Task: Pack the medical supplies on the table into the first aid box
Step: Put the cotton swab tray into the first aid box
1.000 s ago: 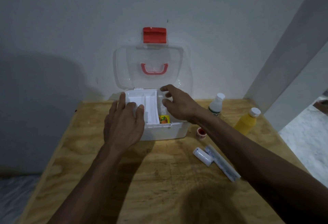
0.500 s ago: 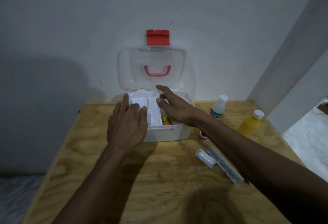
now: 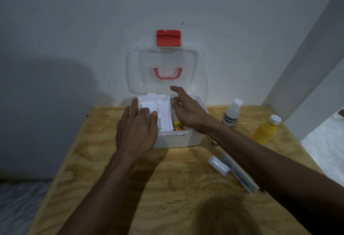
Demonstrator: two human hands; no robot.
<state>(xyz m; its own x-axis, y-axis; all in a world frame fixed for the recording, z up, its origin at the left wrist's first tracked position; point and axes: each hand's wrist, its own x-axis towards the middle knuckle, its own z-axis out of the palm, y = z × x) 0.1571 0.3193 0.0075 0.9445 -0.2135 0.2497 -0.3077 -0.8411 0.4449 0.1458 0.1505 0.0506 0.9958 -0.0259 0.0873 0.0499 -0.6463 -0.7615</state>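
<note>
The white first aid box (image 3: 178,138) stands at the table's back edge, its clear lid (image 3: 163,70) with red handle and red latch leaning open against the wall. A white divided tray (image 3: 163,112) sits in the box's left half. My left hand (image 3: 137,128) grips the tray's left side. My right hand (image 3: 186,109) hovers over the box's right half, fingers apart, thumb near the tray's right edge. A small orange and yellow packet (image 3: 177,125) lies inside the box. A white bandage roll (image 3: 218,165) and a long wrapped item (image 3: 240,174) lie on the table to the right.
A white bottle with a green label (image 3: 231,113) and a yellow bottle with a white cap (image 3: 265,130) stand right of the box. A small red-capped thing (image 3: 215,142) peeks out under my right forearm. The plywood table (image 3: 176,188) ends at a wall behind.
My right hand has drifted left across the box toward the tray's right edge. The left hand stays on the tray. The camera has tilted a little.
</note>
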